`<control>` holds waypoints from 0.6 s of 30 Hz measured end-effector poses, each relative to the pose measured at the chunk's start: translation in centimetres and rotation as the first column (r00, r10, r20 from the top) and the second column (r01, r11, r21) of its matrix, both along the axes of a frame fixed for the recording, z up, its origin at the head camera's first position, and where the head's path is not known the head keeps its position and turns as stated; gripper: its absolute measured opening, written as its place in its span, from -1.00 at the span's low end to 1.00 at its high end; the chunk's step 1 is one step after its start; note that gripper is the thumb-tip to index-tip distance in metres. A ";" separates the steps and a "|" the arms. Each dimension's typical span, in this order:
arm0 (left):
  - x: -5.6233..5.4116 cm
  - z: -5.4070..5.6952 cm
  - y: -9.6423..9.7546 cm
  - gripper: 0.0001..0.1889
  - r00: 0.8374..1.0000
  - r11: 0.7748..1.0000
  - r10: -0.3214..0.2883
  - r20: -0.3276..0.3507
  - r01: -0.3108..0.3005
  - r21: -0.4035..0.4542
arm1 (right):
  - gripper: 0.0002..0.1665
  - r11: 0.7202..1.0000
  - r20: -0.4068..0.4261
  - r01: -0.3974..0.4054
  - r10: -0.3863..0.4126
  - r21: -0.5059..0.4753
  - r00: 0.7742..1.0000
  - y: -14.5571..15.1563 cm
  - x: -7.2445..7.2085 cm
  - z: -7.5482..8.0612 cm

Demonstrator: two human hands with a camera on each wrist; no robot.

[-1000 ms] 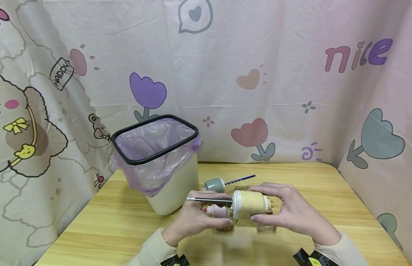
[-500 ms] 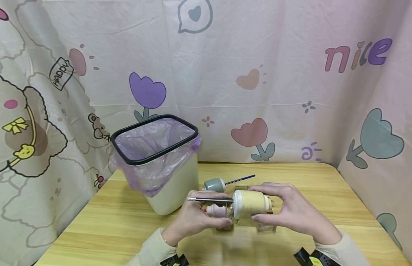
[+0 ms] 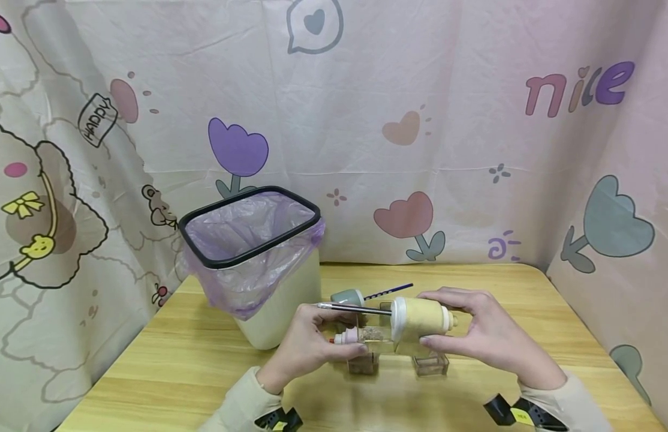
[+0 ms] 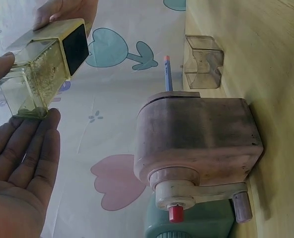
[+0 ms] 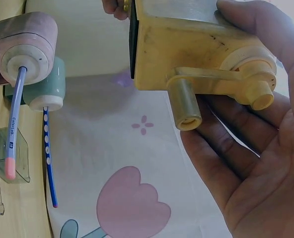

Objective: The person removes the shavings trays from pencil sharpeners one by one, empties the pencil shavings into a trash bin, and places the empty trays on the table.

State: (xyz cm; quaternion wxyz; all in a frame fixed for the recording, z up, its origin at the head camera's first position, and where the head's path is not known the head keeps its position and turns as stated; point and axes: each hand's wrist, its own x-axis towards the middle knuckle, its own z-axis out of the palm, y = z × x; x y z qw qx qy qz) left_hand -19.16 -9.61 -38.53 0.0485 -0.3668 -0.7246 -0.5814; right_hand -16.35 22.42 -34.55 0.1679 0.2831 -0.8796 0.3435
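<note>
My right hand [image 3: 493, 336] holds a yellow crank pencil sharpener [image 3: 424, 317], raised above the table with a dark pencil [image 3: 355, 308] sticking out of it to the left. Its crank handle [image 5: 184, 104] faces my right palm in the right wrist view. Between its thumb and fingers, my left hand [image 3: 307, 345] grips the clear shavings drawer [image 4: 40, 72], which extends out of the sharpener and contains pale shavings. Below stands a pink sharpener [image 4: 196, 139] on the table, partly covered by my left hand in the head view. Behind it is a green sharpener [image 3: 347, 297] with a blue pencil [image 3: 388, 292].
Two clear drawers, a left one [image 3: 362, 363] and a right one [image 3: 431, 365], lie on the wooden table [image 3: 204, 384]. A cream bin [image 3: 285, 300] with a purple liner stands at the left. A printed curtain [image 3: 334, 120] encloses the back and sides.
The yellow sharpener and my right hand have shifted right and slightly up. More of the clear drawer now shows between the hands, and the table drawers are less covered.
</note>
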 end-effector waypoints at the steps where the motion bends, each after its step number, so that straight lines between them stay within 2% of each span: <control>1: 0.0 0.0 0.0 -0.63 1.000 1.000 0.007 -0.001 -0.007 -0.003 | -0.35 1.000 0.002 0.003 -0.003 -0.001 1.000 0.0 0.0 0.0; 7: -0.2 -0.2 -0.2 -0.58 0.999 1.000 0.023 -0.033 -0.023 -0.010 | -0.34 1.000 -0.006 0.014 -0.014 -0.007 1.000 0.3 -0.1 0.0; 18: -0.2 -0.2 -0.2 -0.45 1.000 1.000 0.002 -0.003 -0.002 0.016 | -0.33 0.997 0.008 0.066 -0.066 -0.031 0.998 1.2 -0.4 0.2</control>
